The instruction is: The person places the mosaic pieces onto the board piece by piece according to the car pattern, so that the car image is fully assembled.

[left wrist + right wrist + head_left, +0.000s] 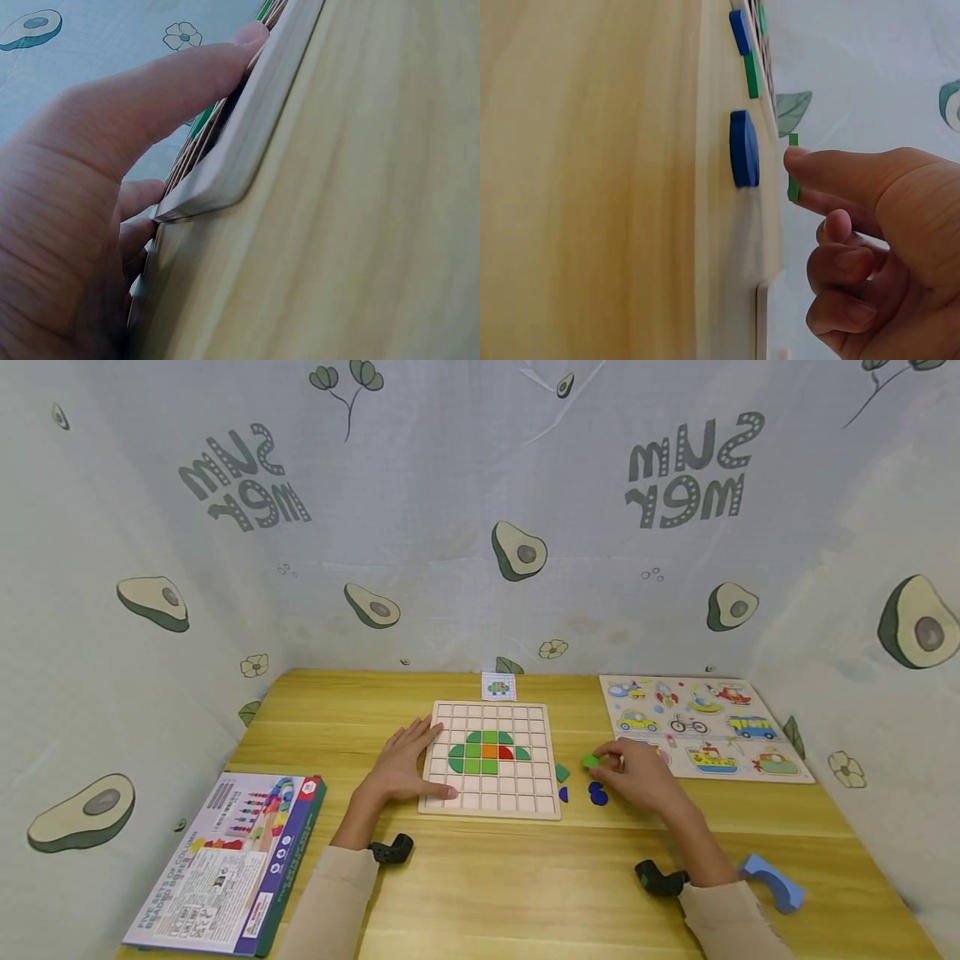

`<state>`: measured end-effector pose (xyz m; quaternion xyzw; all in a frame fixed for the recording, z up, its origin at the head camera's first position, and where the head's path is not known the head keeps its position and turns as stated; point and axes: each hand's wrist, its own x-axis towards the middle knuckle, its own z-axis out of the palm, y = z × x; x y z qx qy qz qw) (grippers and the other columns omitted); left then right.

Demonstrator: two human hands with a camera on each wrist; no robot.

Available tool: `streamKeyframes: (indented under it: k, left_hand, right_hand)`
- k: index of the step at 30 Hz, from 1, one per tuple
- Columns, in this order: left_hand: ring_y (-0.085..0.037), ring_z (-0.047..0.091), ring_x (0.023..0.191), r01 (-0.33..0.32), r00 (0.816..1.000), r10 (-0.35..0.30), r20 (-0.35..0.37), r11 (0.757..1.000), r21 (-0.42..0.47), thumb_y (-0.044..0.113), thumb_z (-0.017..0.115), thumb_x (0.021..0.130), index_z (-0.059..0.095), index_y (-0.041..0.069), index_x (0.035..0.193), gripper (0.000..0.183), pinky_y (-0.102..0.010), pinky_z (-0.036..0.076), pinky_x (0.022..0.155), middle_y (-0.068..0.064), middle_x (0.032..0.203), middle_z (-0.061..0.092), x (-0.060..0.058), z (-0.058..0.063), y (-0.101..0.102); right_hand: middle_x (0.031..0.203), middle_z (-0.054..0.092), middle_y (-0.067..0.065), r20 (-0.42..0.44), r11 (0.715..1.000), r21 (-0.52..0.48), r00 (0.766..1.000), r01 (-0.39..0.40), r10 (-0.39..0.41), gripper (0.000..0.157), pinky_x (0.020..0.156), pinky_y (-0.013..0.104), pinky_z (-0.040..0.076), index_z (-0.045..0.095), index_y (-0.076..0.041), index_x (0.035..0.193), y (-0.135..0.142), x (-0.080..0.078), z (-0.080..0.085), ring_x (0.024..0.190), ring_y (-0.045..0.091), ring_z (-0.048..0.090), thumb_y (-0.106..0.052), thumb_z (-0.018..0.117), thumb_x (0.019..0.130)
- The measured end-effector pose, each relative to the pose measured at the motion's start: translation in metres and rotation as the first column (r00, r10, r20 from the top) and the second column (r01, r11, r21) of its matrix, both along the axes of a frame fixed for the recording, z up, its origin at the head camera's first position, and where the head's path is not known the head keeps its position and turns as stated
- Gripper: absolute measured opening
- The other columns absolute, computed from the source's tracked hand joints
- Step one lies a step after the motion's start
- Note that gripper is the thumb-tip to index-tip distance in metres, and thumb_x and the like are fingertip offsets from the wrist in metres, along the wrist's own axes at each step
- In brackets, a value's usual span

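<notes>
A square wooden grid board lies on the table with green, orange and red tiles set in its middle cells. My left hand rests at the board's left side, thumb on the near-left corner and the other fingers spread along the edge. To the right of the board, my right hand pinches a flat green tile between thumb and index finger, held above the table. Below that hand lie rounded blue tiles. Another green tile and a small blue tile sit by the board's right edge.
Behind the board is a small pattern card picturing a car. At the back right lies a vehicle puzzle board; a light-blue arch block is near the right forearm. A boxed toy set occupies the left front.
</notes>
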<state>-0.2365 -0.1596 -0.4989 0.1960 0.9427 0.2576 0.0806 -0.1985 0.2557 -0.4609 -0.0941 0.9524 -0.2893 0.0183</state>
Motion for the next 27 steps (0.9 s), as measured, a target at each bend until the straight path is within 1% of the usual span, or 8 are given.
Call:
streamKeyframes:
  k: [5, 9, 14, 18, 23, 27]
  left_hand:
    - [-0.031, 0.009, 0.162, -0.011, 1.000, 0.011, -0.005, 1.000, -0.003, 0.070, 0.082, 0.067, 0.028, 0.019, 0.165, 0.122, -0.057, 0.009, 0.130, -0.008, 0.174, 0.014, 0.000, 0.001, 0.000]
    - [-0.031, 0.010, 0.162, -0.013, 1.000, 0.013, -0.011, 1.000, 0.005, 0.069, 0.082, 0.067, 0.028, 0.019, 0.165, 0.123, -0.057, 0.009, 0.130, -0.009, 0.174, 0.015, -0.001, 0.000, 0.000]
    - [-0.028, 0.008, 0.162, -0.011, 1.000, 0.011, 0.001, 1.000, -0.015, 0.072, 0.081, 0.067, 0.025, 0.021, 0.166, 0.124, -0.054, 0.007, 0.131, -0.006, 0.175, 0.012, 0.000, -0.003, 0.001]
    - [-0.029, 0.008, 0.162, -0.009, 1.000, 0.009, -0.002, 1.000, -0.023, 0.072, 0.080, 0.068, 0.025, 0.021, 0.166, 0.123, -0.054, 0.008, 0.131, -0.006, 0.175, 0.012, 0.000, -0.005, 0.001]
    - [-0.028, 0.008, 0.162, -0.008, 1.000, 0.007, -0.009, 1.000, -0.028, 0.073, 0.079, 0.068, 0.024, 0.021, 0.166, 0.123, -0.054, 0.008, 0.131, -0.006, 0.175, 0.012, 0.000, -0.005, 0.000]
    - [-0.030, 0.009, 0.162, 0.000, 1.000, -0.001, -0.016, 1.000, -0.018, 0.072, 0.079, 0.069, 0.025, 0.020, 0.166, 0.123, -0.055, 0.008, 0.130, -0.007, 0.175, 0.013, -0.001, -0.003, 0.000]
  right_hand:
    - [0.084, 0.055, 0.002, -0.004, 1.000, -0.013, 1.000, -0.010, 0.010, 0.031, 0.061, 0.028, 0.037, 0.075, -0.004, 0.115, -0.014, -0.002, 0.002, 0.068, 0.016, 0.045, -0.026, 0.077, 0.093]
    - [0.086, 0.055, 0.004, -0.010, 0.999, -0.011, 0.999, -0.036, 0.036, 0.030, 0.059, 0.028, 0.037, 0.075, -0.004, 0.115, -0.025, -0.004, 0.002, 0.067, 0.016, 0.044, -0.026, 0.076, 0.094]
    - [0.090, 0.058, 0.004, -0.030, 0.999, -0.005, 0.998, -0.054, 0.054, 0.028, 0.057, 0.027, 0.038, 0.076, -0.006, 0.113, -0.035, -0.006, 0.002, 0.066, 0.016, 0.045, -0.026, 0.077, 0.093]
    - [0.092, 0.059, 0.003, -0.036, 0.999, -0.005, 0.998, -0.054, 0.054, 0.026, 0.056, 0.026, 0.038, 0.077, -0.009, 0.111, -0.047, -0.010, 0.000, 0.063, 0.015, 0.045, -0.027, 0.079, 0.091]
    - [0.091, 0.059, 0.003, -0.029, 0.997, -0.005, 0.997, -0.076, 0.076, 0.024, 0.059, 0.026, 0.038, 0.077, -0.011, 0.110, -0.063, -0.011, 0.001, 0.064, 0.014, 0.045, -0.025, 0.079, 0.090]
    - [0.091, 0.059, 0.005, -0.013, 0.995, 0.007, 0.995, -0.096, 0.096, 0.025, 0.064, 0.028, 0.039, 0.077, -0.010, 0.111, -0.075, -0.011, 0.003, 0.070, 0.015, 0.046, -0.025, 0.078, 0.091]
